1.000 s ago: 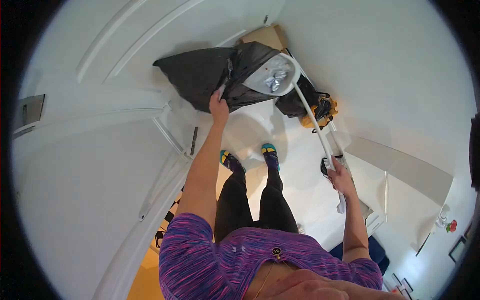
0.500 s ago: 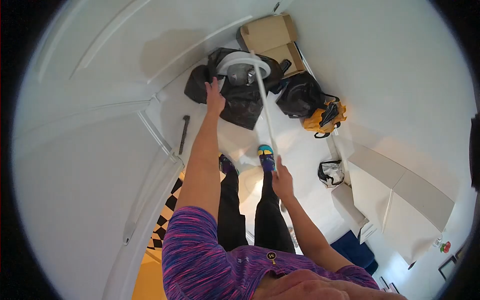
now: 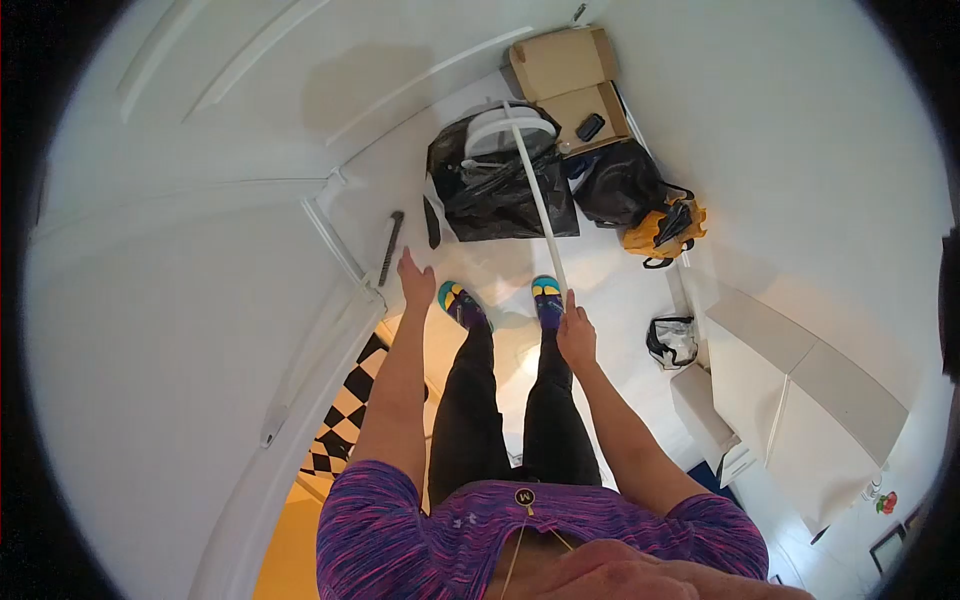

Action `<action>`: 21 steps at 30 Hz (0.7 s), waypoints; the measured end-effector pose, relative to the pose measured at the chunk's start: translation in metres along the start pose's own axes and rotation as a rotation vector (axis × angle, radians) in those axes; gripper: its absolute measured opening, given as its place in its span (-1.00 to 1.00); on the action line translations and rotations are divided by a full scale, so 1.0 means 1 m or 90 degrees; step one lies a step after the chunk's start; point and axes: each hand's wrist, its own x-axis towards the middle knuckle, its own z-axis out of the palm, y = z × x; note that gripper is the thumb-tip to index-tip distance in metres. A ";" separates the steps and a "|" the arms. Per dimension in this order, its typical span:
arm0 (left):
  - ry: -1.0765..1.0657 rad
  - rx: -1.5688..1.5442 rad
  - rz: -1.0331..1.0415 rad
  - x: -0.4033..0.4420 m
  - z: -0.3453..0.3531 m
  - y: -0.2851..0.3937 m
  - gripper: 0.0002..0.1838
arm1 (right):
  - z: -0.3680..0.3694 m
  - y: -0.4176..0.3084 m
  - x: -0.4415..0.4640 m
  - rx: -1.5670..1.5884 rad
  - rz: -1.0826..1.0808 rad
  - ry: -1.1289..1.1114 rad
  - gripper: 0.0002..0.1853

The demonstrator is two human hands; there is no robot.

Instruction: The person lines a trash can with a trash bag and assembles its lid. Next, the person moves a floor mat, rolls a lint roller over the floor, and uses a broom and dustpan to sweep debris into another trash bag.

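Note:
My right hand is closed around the near end of a long white pole. The pole slants away over a black plastic bag on the floor, its far end crossing a white round-rimmed object that lies partly in the bag. What this object is, and whether the pole is joined to it, I cannot tell. My left hand hangs over the floor with fingers stretched and holds nothing. It is nearest to a thin dark strip lying by the door frame.
An open cardboard box with a small black item stands behind. Right of the bag are a black bag, an orange bag and a small clear bag. White cabinets line the right; a white door stands left.
My left hand has left the black bag and drawn back toward me. The bag lies flatter and covers more of the round object. My right hand still holds the pole.

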 end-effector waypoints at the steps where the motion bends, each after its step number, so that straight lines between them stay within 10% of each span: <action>1: -0.002 0.010 -0.002 -0.015 -0.002 -0.007 -0.26 | -0.004 0.001 -0.005 -0.008 0.009 -0.018 -0.44; 21: 0.166 -0.038 -0.266 -0.148 -0.096 -0.053 -0.29 | 0.017 0.026 0.020 -0.081 -0.012 0.020 -0.37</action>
